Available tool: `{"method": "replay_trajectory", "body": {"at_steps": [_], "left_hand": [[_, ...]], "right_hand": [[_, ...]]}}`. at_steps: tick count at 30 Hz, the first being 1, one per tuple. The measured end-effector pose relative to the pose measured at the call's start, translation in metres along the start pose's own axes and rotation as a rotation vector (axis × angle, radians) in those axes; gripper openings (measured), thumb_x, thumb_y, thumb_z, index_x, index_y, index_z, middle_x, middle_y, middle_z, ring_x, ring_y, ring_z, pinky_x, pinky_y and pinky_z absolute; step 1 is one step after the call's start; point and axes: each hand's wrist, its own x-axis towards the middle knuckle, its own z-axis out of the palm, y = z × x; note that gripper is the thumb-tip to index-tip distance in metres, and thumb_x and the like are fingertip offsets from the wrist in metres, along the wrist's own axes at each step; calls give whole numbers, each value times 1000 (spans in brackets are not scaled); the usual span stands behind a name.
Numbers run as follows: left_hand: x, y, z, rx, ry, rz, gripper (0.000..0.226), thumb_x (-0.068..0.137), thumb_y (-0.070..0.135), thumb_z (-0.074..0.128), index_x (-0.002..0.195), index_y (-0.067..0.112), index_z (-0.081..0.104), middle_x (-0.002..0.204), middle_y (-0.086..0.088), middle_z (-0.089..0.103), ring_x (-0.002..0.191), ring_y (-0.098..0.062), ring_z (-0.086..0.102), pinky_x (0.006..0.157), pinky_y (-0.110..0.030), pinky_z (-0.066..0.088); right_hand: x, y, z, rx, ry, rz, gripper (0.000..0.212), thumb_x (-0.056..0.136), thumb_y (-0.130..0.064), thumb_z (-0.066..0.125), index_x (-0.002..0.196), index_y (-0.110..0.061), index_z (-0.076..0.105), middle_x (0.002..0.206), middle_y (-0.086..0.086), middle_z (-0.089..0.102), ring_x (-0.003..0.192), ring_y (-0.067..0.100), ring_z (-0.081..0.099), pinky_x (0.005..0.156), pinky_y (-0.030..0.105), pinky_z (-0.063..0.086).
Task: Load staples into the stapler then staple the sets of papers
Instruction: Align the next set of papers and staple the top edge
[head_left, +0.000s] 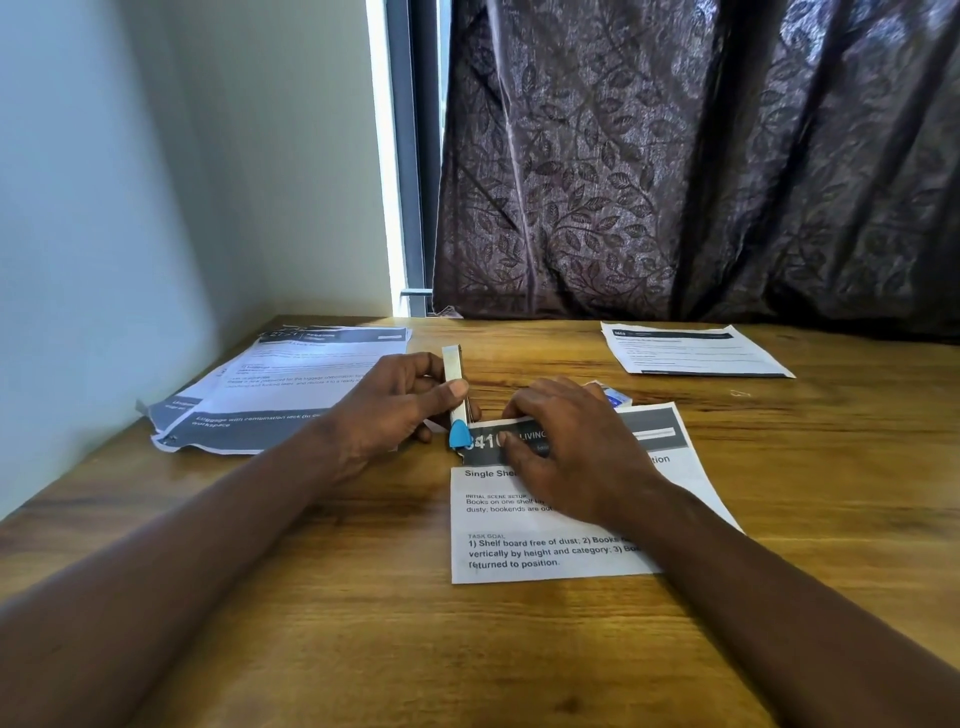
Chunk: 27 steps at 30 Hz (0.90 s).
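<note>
A silver stapler (453, 382) with a blue tip lies across the top left corner of a printed paper set (545, 525) in the middle of the wooden table (363, 597). My left hand (395, 408) grips the stapler from the left, thumb on top. My right hand (569, 441) lies flat on the paper's dark header, fingers spread, holding the sheets down just right of the stapler's tip. A small blue and white staple box (613, 397) peeks out behind my right hand.
A fanned pile of printed sheets (280, 389) lies at the left by the wall. Another paper set (691, 351) rests at the far right. A dark patterned curtain (701, 156) hangs behind the table's far edge.
</note>
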Motion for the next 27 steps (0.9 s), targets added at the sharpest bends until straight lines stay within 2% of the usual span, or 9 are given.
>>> {"method": "replay_trajectory", "body": {"at_steps": [7,10,12,14,16,18,20,23,27], "left_hand": [[0,-1,2,-39,24,7,27,96,21,65,117,5,64,96,-9,80,82,-19,72,67,-28,53],[0,-2,2,-97,50,1,26,95,23,67,111,2,66,92,-10,80,71,-13,70,61,-24,54],[-2,-3,-1,-195,99,13,26,95,25,68,108,3,69,91,-12,79,72,-15,69,58,-22,55],[-1,-5,-6,-259,197,50,25,95,28,67,103,5,71,92,-16,77,80,-23,68,60,-25,56],[0,-8,-13,-109,325,161,20,95,30,69,95,10,74,82,-12,75,75,-20,67,63,-30,55],[0,-11,-20,263,420,298,13,90,35,75,88,21,75,72,7,72,61,-7,65,60,-25,53],[-2,-11,-23,548,425,352,16,85,44,77,91,29,77,75,16,72,62,-4,65,58,-23,51],[-4,-11,-25,678,387,348,18,83,46,77,92,31,79,76,20,69,68,-4,64,62,-25,48],[-11,-7,-22,785,250,322,24,81,52,73,90,30,78,78,18,69,69,-4,63,63,-25,47]], "right_hand": [[0,3,0,11,-11,-10,24,95,-43,59,111,-26,62,107,-9,60,105,12,49,95,35,34],[-1,3,-1,32,-2,-14,20,94,-41,60,107,-26,63,103,-9,60,101,11,48,91,34,36],[-1,4,-1,47,-1,-21,19,94,-41,59,105,-26,63,101,-10,60,98,11,49,90,34,37],[0,5,-1,66,7,-24,20,91,-44,55,100,-27,62,98,-10,61,96,12,51,88,35,37],[0,8,-1,75,25,-20,21,87,-47,52,95,-29,61,95,-13,59,95,11,51,84,33,35],[1,11,-1,74,49,-11,22,87,-47,53,95,-29,62,93,-17,56,93,9,51,84,32,33],[1,13,0,91,86,-1,20,88,-45,55,94,-27,63,92,-17,57,93,9,52,86,34,38],[2,16,-2,114,130,11,15,88,-43,58,94,-30,60,92,-17,57,93,9,53,89,39,44],[1,19,-4,145,207,18,12,89,-40,60,94,-29,60,90,-18,55,92,9,52,88,42,46]]}}
